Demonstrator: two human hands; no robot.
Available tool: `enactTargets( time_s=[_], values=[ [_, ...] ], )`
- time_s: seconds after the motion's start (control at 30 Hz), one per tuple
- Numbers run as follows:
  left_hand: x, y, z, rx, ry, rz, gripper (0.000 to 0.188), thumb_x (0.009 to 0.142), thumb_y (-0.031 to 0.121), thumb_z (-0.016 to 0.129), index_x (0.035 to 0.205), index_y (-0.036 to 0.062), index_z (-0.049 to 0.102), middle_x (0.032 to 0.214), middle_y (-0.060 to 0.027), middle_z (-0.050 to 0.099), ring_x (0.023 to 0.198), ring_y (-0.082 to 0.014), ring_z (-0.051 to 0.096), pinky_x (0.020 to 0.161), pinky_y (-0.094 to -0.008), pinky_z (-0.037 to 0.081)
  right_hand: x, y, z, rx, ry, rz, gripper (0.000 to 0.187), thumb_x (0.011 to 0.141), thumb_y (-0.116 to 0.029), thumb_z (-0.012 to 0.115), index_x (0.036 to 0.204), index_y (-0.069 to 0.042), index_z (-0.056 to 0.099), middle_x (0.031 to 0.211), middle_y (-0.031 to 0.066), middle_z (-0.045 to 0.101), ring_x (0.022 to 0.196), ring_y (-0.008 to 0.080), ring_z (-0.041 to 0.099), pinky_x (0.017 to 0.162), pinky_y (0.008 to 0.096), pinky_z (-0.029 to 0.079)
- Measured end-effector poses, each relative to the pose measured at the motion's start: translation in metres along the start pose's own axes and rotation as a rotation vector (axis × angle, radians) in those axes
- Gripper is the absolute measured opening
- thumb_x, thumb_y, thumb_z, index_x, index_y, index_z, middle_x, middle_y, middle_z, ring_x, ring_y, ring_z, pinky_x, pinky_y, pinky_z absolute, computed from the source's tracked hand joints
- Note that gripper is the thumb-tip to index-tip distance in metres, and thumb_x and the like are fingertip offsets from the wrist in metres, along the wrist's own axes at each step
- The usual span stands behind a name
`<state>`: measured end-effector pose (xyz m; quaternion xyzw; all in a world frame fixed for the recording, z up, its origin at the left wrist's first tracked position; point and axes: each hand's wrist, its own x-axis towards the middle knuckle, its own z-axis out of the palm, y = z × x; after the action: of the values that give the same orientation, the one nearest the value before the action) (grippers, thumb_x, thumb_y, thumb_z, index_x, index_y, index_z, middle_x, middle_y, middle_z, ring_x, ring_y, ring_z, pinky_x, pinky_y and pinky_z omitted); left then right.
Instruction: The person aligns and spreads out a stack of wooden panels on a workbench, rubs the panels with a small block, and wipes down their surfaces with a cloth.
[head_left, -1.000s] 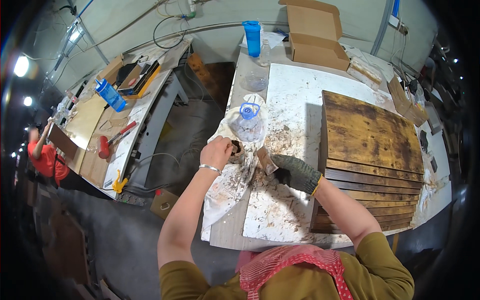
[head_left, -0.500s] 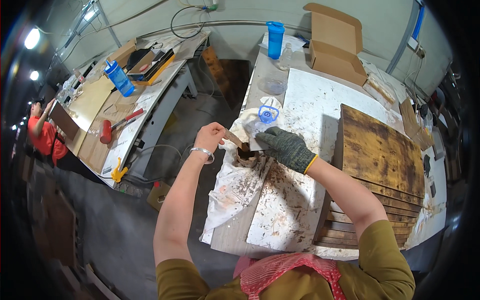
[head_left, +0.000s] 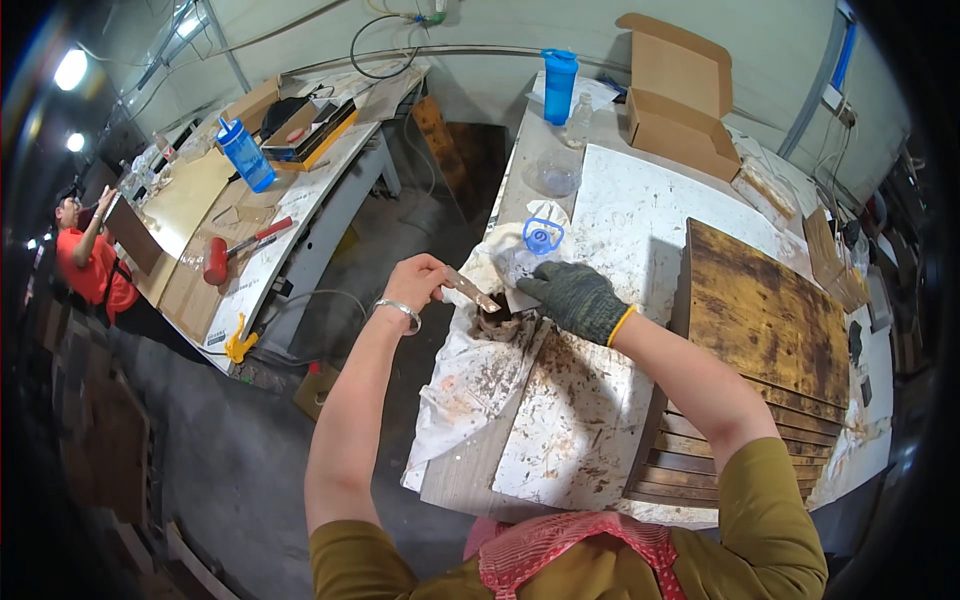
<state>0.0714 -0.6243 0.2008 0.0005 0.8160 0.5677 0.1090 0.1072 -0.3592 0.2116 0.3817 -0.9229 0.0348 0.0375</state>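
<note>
The left hand (head_left: pixel 416 283) pinched the stick (head_left: pixel 471 289) by one end; its long axis slanted right and bodyward, tip at the mouth of the pot (head_left: pixel 499 330). The right hand (head_left: pixel 578 299), nearer the pot, had a grip I couldn't tell.

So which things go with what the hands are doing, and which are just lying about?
In use, it seems: strip in the left hand, pot near its tip, glove on the right hand.

Probably just lying about: mallet, open box, blue shaker.
</note>
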Motion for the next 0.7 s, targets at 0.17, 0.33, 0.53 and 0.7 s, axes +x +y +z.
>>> enactTargets(
  time_s=[0.17,0.33,0.53,0.7],
  values=[
    [-0.012,-0.019,0.001,-0.232,0.107,0.022,0.011,0.084,0.015,0.057,0.085,0.0043,0.059,0.075,-0.0035,0.064,0.057,-0.0058,0.051,0.048,-0.0182,0.037,-0.027,-0.015,0.019,1.445,0.039,0.523,0.039,0.09,-0.029,0.052,0.121,-0.006,0.052,0.116,0.0145,0.058,0.102,0.0252,0.058,0.084,0.0345,0.048],
    [-0.038,-0.041,0.045,-0.965,0.166,-0.152,0.007,0.085,0.012,0.057,0.086,0.0051,0.054,0.077,-0.006,0.062,0.058,-0.007,0.05,0.046,-0.0184,0.036,-0.041,-0.047,0.032,2.519,0.041,0.561,0.042,0.09,-0.029,0.053,0.123,-0.004,0.047,0.115,0.0131,0.058,0.101,0.0261,0.059,0.082,0.0371,0.051],
    [-0.06,-0.064,0.09,-1.196,0.32,-0.225,0.007,0.086,0.011,0.058,0.087,0.0059,0.054,0.08,-0.0075,0.062,0.058,-0.0082,0.05,0.047,-0.0197,0.037,-0.041,-0.071,0.026,2.682,0.156,0.595,0.035,0.094,-0.026,0.044,0.119,-0.002,0.048,0.104,0.0133,0.06,0.086,0.0235,0.062,0.076,0.0358,0.053],
    [-0.077,-0.061,0.107,-1.223,0.318,-0.212,0.007,0.086,0.011,0.059,0.087,0.006,0.054,0.082,-0.0077,0.061,0.058,-0.008,0.048,0.049,-0.0191,0.038,-0.045,-0.069,0.034,2.572,0.237,0.654,0.035,0.094,-0.028,0.045,0.117,-0.002,0.05,0.1,0.0119,0.061,0.082,0.0219,0.061,0.07,0.034,0.053]
  ],
)
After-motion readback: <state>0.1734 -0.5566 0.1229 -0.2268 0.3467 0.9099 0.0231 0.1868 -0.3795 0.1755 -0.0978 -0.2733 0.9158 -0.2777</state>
